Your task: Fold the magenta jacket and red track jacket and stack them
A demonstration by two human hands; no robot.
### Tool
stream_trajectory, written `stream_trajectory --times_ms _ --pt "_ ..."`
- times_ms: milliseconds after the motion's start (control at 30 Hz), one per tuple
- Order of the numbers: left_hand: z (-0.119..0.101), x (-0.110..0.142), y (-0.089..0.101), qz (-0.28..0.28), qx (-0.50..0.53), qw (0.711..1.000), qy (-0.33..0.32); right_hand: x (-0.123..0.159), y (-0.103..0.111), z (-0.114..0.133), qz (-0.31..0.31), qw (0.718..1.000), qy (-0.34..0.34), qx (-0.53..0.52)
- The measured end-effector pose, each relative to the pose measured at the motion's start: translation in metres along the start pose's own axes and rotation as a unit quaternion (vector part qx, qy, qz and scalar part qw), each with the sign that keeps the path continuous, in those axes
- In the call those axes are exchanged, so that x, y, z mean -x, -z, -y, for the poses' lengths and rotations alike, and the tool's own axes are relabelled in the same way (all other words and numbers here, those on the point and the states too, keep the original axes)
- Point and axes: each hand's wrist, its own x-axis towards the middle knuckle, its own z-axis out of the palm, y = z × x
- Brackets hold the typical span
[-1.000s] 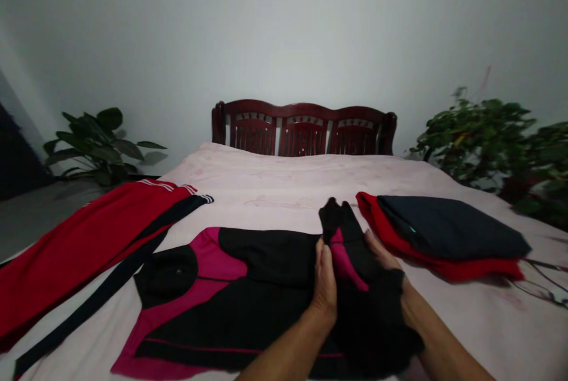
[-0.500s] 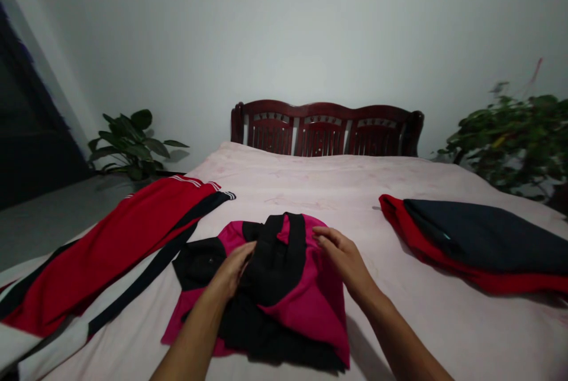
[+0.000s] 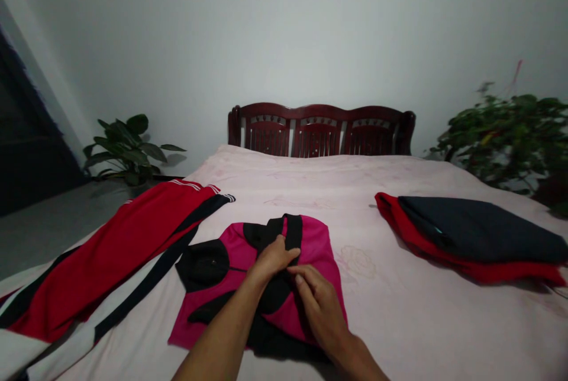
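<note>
A pink and black jacket (image 3: 313,230) lies folded in a bundle on the bed in front of me, its black collar band upright near the top middle. My left hand (image 3: 274,258) rests on the black part by the collar, thumb held apart from the fingers. Just below and to the right, my right hand (image 3: 318,301) has its fingertips and thumb drawn together at the black fabric's edge. Its palm hides part of the pink side. The two hands are close to each other.
Red, white and navy clothing (image 3: 119,251) is spread along the bed's left side. A navy and red folded garment (image 3: 483,230) lies at right on the pale pink sheet (image 3: 310,183). Behind stand a wooden headboard (image 3: 319,126) and potted plants (image 3: 126,147) on both sides.
My left hand has moved right and onto the collar area. My right hand has come down and inward from the pink side, and its fingers have closed at the black fabric.
</note>
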Motion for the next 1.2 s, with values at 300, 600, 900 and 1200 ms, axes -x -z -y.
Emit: stream_trajectory --times_ms 300,600,900,1200 --pt "0.039 0.026 0.037 -0.08 -0.114 0.99 0.008 0.015 0.015 -0.009 0.132 0.959 0.008 0.25" --pt "0.056 0.027 0.021 -0.027 -0.24 0.97 0.034 -0.045 0.029 -0.025 -0.042 0.97 0.031 0.238" --pt "0.045 0.038 0.027 -0.016 -0.319 0.947 0.035 -0.117 0.007 -0.088 0.193 0.928 -0.078 0.31" --pt "-0.004 0.047 -0.009 -0.006 -0.219 0.971 -0.094 -0.092 0.02 -0.099 -0.142 0.953 -0.242 -0.111"
